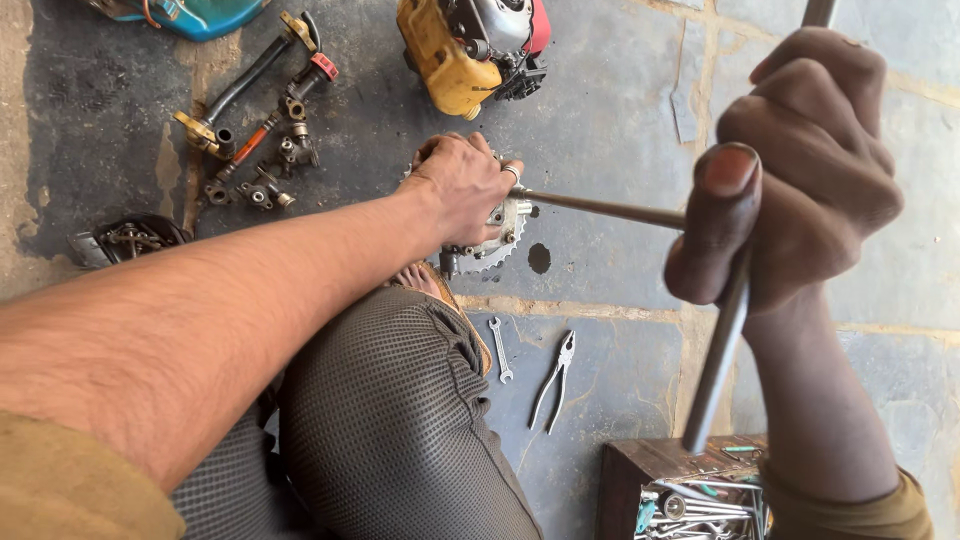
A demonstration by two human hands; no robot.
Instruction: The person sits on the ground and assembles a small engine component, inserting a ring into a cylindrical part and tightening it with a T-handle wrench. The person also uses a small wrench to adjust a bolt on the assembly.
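The left hand (462, 185) clamps the toothed metal part (495, 240) on the floor (620, 120) at 12 o'clock, while the right hand (800, 170), clenched round the long T-handle wrench (610, 209), could slip off the fastener if the part shifts.

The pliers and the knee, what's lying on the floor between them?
A small silver spanner lies on the floor between the pliers and the knee, seen in the head view.

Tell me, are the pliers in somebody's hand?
No, the pliers lie on the stone floor beside a small wrench, untouched.
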